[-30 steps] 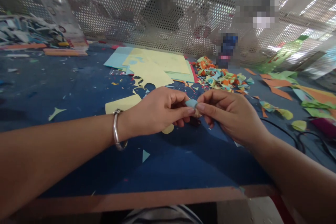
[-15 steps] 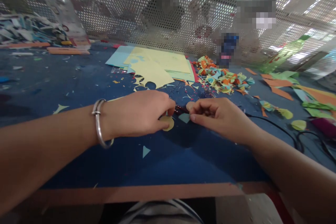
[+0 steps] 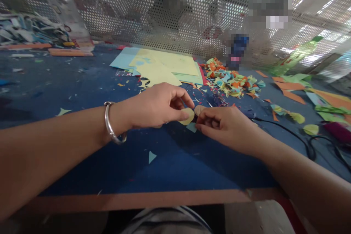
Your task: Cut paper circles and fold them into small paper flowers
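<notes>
My left hand (image 3: 156, 104), with a silver bangle on its wrist, pinches a yellow paper circle (image 3: 188, 117) between thumb and fingers. Close to its right, my right hand (image 3: 221, 122) has its fingers curled in a pinch at the edge of a pale paper circle (image 3: 199, 109). The inside of that grip is hidden. A light blue paper scrap (image 3: 191, 127) lies by my right thumb tip. Below the hands, a blue paper triangle (image 3: 152, 157) rests on the dark blue table (image 3: 175, 175).
Behind the hands lie stacked paper sheets (image 3: 164, 65) and a heap of small folded paper pieces (image 3: 233, 78). A black cord (image 3: 285, 126) runs right from beside my right hand. A bottle (image 3: 68, 14) stands back left, before a perforated metal screen (image 3: 123, 14).
My left hand has moved right and slightly up with the yellow paper circle, bringing it next to my right fingertips. My right hand has shifted slightly down.
</notes>
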